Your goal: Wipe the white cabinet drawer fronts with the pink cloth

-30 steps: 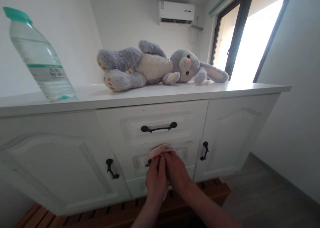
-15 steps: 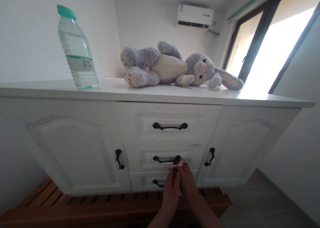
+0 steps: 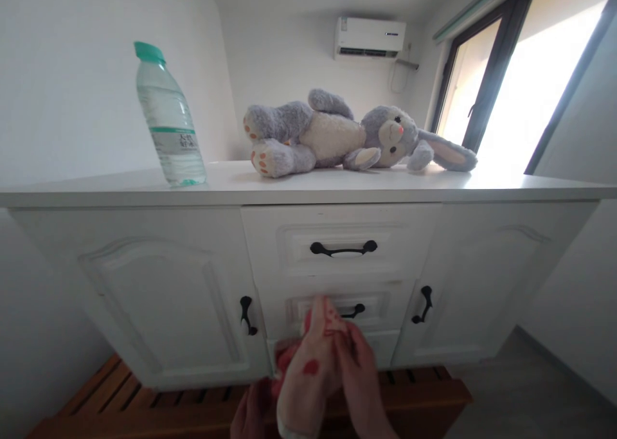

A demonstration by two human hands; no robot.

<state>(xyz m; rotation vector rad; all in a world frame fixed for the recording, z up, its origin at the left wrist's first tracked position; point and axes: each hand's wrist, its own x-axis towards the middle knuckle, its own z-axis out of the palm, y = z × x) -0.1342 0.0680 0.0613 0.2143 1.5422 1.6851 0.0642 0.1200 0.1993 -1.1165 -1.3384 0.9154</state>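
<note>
A pale pink cloth (image 3: 308, 394) with red patches, perhaps a towel, hangs loosely in front of the lower drawers. My right hand (image 3: 359, 371) pinches its right side, close to the black handle (image 3: 355, 311) of the middle drawer. Lower down to the left, my left hand (image 3: 250, 408) is curled at the cloth's red edge; its fingertips are dim and partly hidden. The cloth covers the left part of that handle and most of the bottom drawer front.
The white cabinet (image 3: 159, 317) stands before me on a slatted wooden bench (image 3: 91, 397). On its top are a water bottle (image 3: 171, 130) at left and a grey plush rabbit (image 3: 332, 137) lying on its side. Doors with black handles flank the drawers.
My hands were together at the middle drawer handle with the cloth bunched up. They have moved apart, the left one down and left, and the cloth is spread out and larger.
</note>
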